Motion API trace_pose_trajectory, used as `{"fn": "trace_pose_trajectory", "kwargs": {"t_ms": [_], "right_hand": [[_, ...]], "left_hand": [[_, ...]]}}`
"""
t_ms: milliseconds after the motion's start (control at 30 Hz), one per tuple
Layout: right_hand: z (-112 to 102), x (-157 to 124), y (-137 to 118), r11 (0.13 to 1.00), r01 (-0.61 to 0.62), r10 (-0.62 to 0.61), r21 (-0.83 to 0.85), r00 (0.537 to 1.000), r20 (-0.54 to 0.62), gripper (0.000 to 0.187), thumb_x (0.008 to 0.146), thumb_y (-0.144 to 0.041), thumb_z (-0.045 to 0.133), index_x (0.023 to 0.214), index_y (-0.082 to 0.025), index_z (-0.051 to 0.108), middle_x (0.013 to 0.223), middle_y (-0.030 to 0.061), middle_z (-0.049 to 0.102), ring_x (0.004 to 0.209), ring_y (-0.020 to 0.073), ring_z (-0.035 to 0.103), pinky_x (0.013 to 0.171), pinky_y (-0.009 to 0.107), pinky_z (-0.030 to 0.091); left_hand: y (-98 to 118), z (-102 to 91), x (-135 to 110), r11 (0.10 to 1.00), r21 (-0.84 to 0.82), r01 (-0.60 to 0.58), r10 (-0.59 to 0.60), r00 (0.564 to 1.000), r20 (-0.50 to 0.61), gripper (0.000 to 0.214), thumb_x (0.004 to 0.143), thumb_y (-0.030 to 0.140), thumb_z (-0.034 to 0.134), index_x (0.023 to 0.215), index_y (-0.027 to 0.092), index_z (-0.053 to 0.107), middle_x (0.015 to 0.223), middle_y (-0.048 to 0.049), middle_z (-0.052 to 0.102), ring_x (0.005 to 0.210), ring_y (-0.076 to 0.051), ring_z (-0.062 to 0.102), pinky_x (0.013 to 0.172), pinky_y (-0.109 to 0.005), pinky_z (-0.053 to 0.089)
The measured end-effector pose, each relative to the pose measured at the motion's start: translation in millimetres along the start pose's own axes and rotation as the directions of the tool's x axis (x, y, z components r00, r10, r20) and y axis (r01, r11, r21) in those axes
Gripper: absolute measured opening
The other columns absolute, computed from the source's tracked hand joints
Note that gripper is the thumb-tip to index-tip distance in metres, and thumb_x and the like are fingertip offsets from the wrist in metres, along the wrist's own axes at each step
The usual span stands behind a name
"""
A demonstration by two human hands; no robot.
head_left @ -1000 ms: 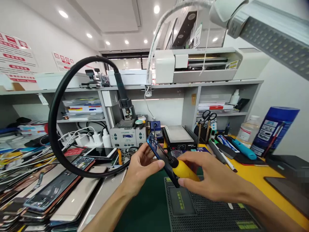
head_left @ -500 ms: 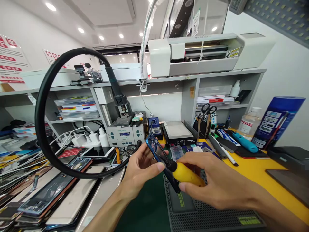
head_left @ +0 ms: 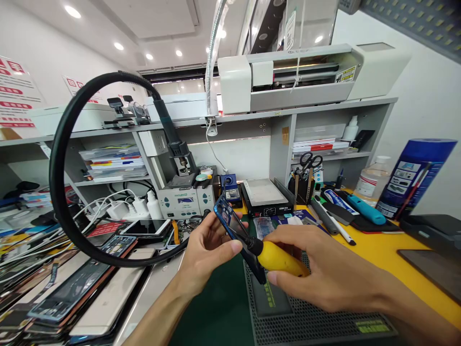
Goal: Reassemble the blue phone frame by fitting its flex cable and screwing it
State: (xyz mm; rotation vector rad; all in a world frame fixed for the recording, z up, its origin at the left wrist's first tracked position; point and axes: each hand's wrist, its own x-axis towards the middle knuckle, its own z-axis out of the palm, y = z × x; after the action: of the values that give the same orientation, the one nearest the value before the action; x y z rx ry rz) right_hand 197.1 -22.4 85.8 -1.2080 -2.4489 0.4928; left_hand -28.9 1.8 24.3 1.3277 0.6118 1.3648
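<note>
- Blue-rimmed phone frame (head_left: 226,218) was held tilted above the worktop (head_left: 382,254), pinched near its lower part between the thumb and fingers of the left hand (head_left: 205,250).
- A yellow-handled screwdriver (head_left: 281,259) was gripped in the right hand (head_left: 324,274), fingers closed round the handle and its dark tip set against the frame's inner face.
- Both hands were raised over a grey mesh mat (head_left: 317,322) and a green mat (head_left: 216,307) laid at the worktop's near edge.
- A black hose (head_left: 55,163) was seen looping high at the left from a grey rework station (head_left: 185,202) behind the left hand.
- Opened phones (head_left: 86,283) were stacked at the left.
- Scissors (head_left: 309,161), a teal-handled tool (head_left: 365,211) and a blue canister (head_left: 414,178) were ranged at the right.
</note>
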Motion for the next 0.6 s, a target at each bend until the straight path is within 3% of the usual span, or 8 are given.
{"fn": "trace_pose_trajectory", "kwargs": {"t_ms": [600], "right_hand": [[-1,-1,-2,1.0,-0.015,0.014,0.027,1.0,0.014,0.022,0.085,-0.031,0.067,0.104,-0.021,0.071,0.087,0.0014,0.068,0.074,0.0192,0.057,0.069,0.031,0.042]], "left_hand": [[5,-12.1,3,0.998,0.031,-0.048,0.049,0.998,-0.027,0.049,0.083,0.028,0.078,0.129,0.022,0.065,0.138,-0.0101,0.064,0.129,-0.033,0.058,0.107,-0.042,0.049]]}}
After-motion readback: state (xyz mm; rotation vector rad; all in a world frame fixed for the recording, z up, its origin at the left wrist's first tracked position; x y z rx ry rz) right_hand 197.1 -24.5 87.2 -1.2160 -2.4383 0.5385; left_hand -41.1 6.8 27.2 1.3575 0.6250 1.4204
